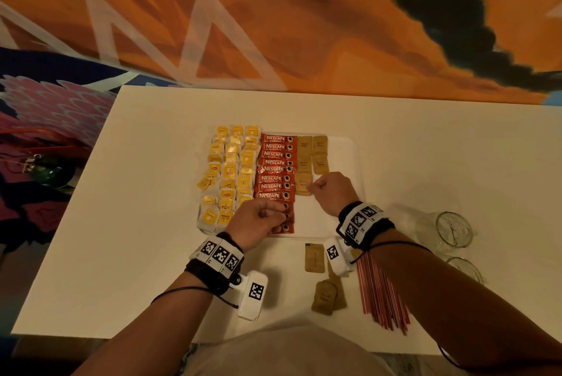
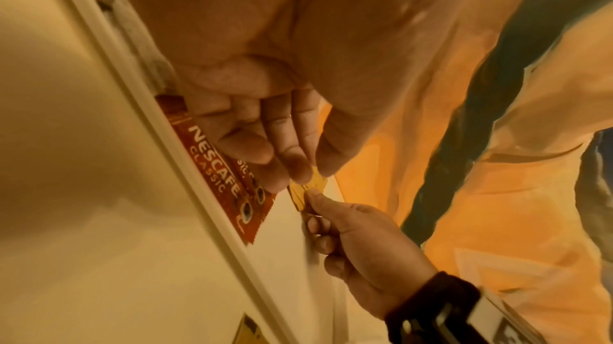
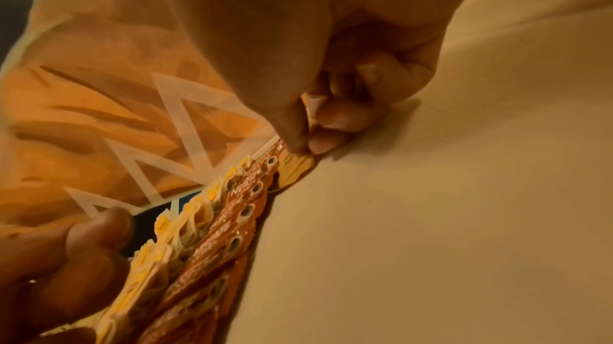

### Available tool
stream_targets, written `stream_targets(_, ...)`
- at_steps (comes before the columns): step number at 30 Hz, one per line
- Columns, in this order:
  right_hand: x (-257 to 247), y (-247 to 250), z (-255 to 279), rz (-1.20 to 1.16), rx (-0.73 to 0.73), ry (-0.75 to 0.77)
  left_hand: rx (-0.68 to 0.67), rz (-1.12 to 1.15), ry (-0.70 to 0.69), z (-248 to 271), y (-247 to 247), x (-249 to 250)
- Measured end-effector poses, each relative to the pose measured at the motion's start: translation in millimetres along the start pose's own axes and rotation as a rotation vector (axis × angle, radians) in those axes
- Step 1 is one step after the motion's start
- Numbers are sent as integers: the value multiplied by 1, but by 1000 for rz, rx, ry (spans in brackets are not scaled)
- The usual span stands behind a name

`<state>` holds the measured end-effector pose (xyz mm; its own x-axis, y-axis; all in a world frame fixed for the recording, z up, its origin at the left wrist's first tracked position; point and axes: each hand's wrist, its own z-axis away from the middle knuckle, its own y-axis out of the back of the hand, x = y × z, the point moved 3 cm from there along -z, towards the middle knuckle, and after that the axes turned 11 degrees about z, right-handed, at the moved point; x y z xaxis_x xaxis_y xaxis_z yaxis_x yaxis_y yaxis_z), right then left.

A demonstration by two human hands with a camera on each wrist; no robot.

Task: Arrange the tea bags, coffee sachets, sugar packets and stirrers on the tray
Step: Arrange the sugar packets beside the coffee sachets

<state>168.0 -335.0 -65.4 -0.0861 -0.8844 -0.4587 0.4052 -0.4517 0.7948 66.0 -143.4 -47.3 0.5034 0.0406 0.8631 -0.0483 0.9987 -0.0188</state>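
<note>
A white tray (image 1: 343, 144) lies on the white table. On it stand columns of yellow tea bags (image 1: 231, 168), one column of red coffee sachets (image 1: 275, 162) and brown sugar packets (image 1: 319, 153). My right hand (image 1: 313, 188) pinches one sugar packet (image 1: 302, 185) between thumb and fingers, low against the tray beside the sachets; the pinched sugar packet (image 3: 296, 169) shows under my right hand (image 3: 305, 145). My left hand (image 1: 273, 214) rests loosely curled fingertips on the nearest red sachets (image 2: 212, 166), holding nothing. Loose sugar packets (image 1: 314, 257) and red stirrers (image 1: 380, 293) lie on the table near me.
Two glass jars (image 1: 453, 229) stand right of the tray. A green ornament (image 1: 51, 168) lies on patterned cloth beyond the table's left edge. An orange patterned wall backs the table. Bare tray surface lies right of the sugar packets.
</note>
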Motion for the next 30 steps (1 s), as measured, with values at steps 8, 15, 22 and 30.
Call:
stream_targets(8, 18, 22, -14, 29, 117, -54, -98, -143, -99, 3, -8, 4)
stream_targets(15, 22, 18, -25, 59, 73, -90, -129, -130, -91, 1, -11, 2)
stream_targets(22, 18, 22, -20, 46, 84, -99, -115, -151, -125, 2, -9, 2)
stream_targets(30, 10, 40, 30, 23, 8, 138, -188, -357, -214, 6, -23, -8)
